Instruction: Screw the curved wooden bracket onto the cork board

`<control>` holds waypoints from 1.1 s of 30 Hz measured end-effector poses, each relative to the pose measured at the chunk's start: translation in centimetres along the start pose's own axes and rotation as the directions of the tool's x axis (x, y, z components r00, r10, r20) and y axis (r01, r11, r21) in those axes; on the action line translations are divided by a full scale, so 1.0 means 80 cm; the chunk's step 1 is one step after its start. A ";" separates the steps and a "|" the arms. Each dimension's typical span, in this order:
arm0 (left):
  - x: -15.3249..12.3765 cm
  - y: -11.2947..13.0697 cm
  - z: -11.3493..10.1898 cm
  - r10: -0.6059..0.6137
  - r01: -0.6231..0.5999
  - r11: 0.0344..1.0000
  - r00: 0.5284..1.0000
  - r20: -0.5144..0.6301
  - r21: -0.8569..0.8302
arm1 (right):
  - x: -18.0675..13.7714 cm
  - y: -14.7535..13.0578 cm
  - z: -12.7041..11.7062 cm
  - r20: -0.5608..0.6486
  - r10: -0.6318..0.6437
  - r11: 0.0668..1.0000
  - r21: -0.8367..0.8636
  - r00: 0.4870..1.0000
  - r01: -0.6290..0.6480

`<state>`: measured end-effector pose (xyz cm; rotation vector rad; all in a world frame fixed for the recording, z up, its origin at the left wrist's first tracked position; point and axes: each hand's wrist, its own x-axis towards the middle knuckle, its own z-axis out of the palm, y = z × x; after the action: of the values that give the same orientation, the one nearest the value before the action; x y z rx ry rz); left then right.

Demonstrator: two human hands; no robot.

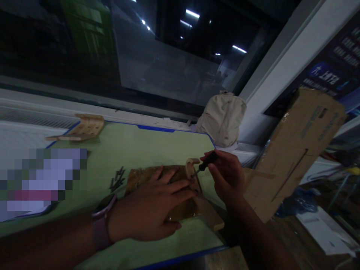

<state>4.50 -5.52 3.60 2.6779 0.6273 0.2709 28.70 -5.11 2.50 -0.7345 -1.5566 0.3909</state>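
My left hand (pixel 152 206) lies flat, fingers spread, on a brown, shiny-wrapped flat piece (pixel 180 214) on the table. My right hand (pixel 229 176) is closed around the black handle of a screwdriver (pixel 206 161). Its shaft slants down to the left, and the tip meets a light wooden part with a curved end (pixel 189 167) along the right side of the wrapped piece. Whether a screw sits under the tip is too dark to tell. The wooden part's straight end (pixel 215 219) reaches toward the table's near edge. Left of my left hand lie several dark screws (pixel 117 180).
A wooden piece with holes (pixel 88 126) stands at the table's far left corner. A blurred-out object (pixel 42 183) lies at the left. Beyond the pale green table (pixel 120 142) a beige backpack (pixel 223 118) rests by the window, and a large cardboard box (pixel 298 150) leans at the right.
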 end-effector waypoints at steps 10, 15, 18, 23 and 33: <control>-0.001 -0.001 0.003 0.004 -0.004 1.000 1.000 0.011 0.011 | 0.001 0.001 -0.001 -0.046 -0.137 0.987 -0.096 0.990 0.132; 0.000 -0.001 0.002 -0.004 0.003 1.000 1.000 0.022 0.014 | 0.000 0.000 -0.002 -0.046 -0.075 0.995 -0.071 0.996 0.072; 0.001 0.001 -0.002 -0.013 0.013 1.000 0.999 0.030 0.017 | 0.000 -0.003 0.000 -0.021 -0.065 0.996 -0.064 0.998 0.063; 0.002 0.003 -0.004 -0.021 0.021 1.000 0.999 0.033 0.004 | 0.000 -0.006 0.007 -0.148 -0.033 0.999 -0.039 0.988 0.028; 0.003 0.004 -0.006 -0.032 0.034 0.999 0.998 0.057 -0.024 | 0.021 0.017 -0.018 -0.310 0.445 0.872 -0.065 0.840 -0.486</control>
<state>4.67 -5.52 4.22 2.6389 0.6460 0.1922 30.41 -3.27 3.12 -1.2373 -1.1265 0.5100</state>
